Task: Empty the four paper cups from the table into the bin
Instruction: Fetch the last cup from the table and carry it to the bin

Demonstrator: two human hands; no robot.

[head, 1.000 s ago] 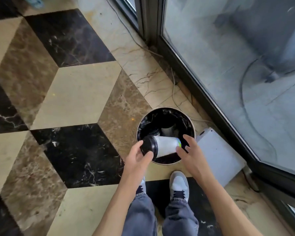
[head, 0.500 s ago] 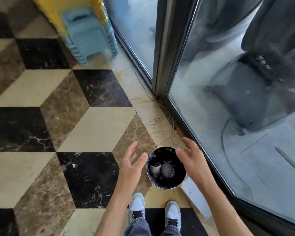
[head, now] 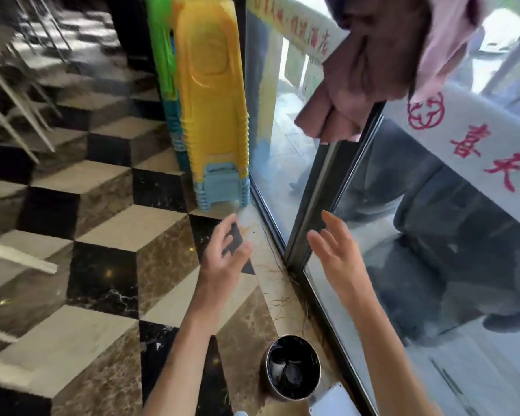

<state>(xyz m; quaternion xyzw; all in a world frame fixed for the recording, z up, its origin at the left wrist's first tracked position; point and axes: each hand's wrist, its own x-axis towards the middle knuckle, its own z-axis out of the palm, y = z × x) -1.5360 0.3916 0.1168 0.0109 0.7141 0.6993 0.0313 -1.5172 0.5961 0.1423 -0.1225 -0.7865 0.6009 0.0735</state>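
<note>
Empty, fingers spread: left hand [head: 222, 259], right hand [head: 339, 259], bin [head: 293, 367] below-behind; risks kicking it when turning away.

Bin [head: 293, 367] beside glass door [head: 403, 265]; stacked stools [head: 213, 115] behind.

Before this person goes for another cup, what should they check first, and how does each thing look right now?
1. Left hand empty: ok, fingers spread, nothing held.
2. Right hand empty: ok, open.
3. Bin upright on the floor: ok.
4. Cups landed inside the bin: ok, lids show in it, count cannot tell.
5. Cups left on the table: cannot tell, no tabletop shows.
6. Path clear of the stacked stools: ok, they stand against the glass.
</note>
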